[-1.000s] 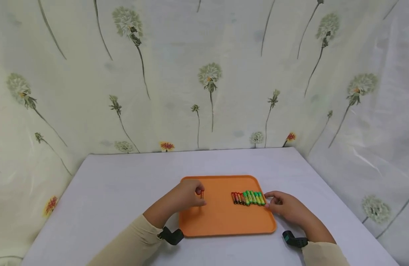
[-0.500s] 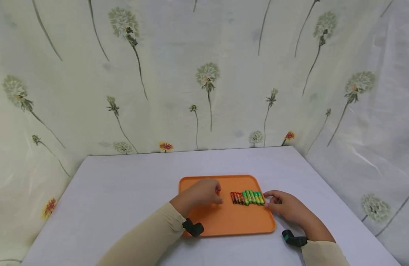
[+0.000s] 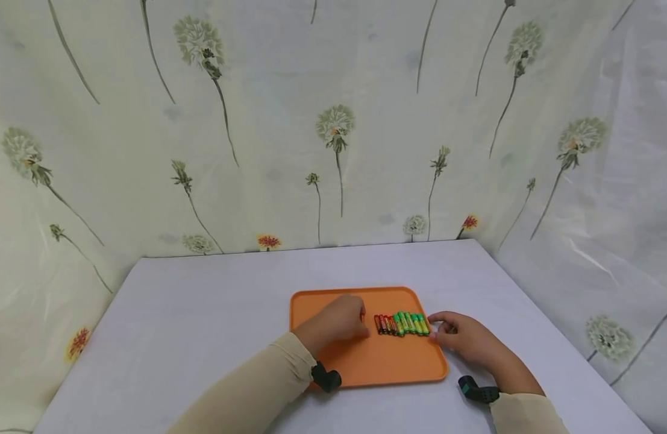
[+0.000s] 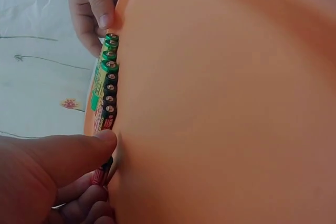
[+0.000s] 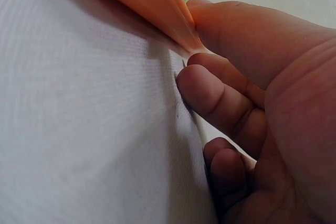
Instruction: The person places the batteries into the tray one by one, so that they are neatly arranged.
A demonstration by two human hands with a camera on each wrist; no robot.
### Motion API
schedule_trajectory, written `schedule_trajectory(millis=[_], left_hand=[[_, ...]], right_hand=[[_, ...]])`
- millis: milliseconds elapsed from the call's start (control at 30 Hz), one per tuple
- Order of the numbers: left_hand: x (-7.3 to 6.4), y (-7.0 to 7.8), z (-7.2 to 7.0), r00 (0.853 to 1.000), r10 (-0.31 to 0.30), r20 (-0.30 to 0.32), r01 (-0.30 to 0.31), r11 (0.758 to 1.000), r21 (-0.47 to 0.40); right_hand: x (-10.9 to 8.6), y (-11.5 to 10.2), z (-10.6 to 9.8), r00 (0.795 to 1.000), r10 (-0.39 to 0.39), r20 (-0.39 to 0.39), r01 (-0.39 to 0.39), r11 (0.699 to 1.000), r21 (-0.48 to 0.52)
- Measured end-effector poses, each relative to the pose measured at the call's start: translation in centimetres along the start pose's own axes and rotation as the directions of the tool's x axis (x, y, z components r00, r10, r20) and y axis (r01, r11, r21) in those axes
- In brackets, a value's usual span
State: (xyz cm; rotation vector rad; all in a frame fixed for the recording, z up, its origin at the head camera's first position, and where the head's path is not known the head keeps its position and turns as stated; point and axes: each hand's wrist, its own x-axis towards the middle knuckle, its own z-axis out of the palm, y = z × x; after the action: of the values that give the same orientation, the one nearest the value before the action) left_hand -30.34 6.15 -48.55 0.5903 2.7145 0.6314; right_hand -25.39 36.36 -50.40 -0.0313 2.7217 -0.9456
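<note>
My left hand [image 3: 337, 322] is over the orange tray [image 3: 387, 364], pinching a red battery [image 4: 101, 176] between thumb and fingers. That battery shows only as a sliver in the head view. Just right of it, a side-by-side row of small batteries lies on the tray, red batteries [image 3: 384, 324] at the left and green batteries [image 3: 411, 323] at the right. The held battery is a short gap from the row's red end. At the tray's right edge rests my right hand [image 3: 466, 337], its thumb touching the rim and its other fingers loosely bent beside it, holding nothing.
The tray lies on a white-covered table [image 3: 203, 313]. A pale curtain [image 3: 279, 120] printed with dandelions stands behind the table and along its sides. Each wrist wears a black camera mount, such as the right mount [image 3: 476, 390].
My left hand has moved right across the tray with the red battery, up close to the row. The right hand stays at the tray's edge. The head view has shifted slightly.
</note>
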Motion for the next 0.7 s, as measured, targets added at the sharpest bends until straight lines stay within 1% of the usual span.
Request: schedule_trajectory(millis=[267,500,700], left_hand=[[0.0,1.2,0.9,1.000,-0.023,0.013,0.023,1.000,-0.004],[0.0,1.8,1.4,0.999,-0.040,-0.022,0.041,0.999,0.035],[-0.1,2.4,1.5,0.997,-0.063,-0.045,0.064,0.997,0.037]], right_hand=[[-0.1,0.1,0.1,1.000,0.008,0.005,-0.008,1.000,0.013],[-0.2,-0.1,0.1,1.000,0.001,-0.007,-0.001,1.000,0.002],[-0.2,-0.3,-0.1,1.000,-0.006,-0.010,0.006,1.000,-0.003]])
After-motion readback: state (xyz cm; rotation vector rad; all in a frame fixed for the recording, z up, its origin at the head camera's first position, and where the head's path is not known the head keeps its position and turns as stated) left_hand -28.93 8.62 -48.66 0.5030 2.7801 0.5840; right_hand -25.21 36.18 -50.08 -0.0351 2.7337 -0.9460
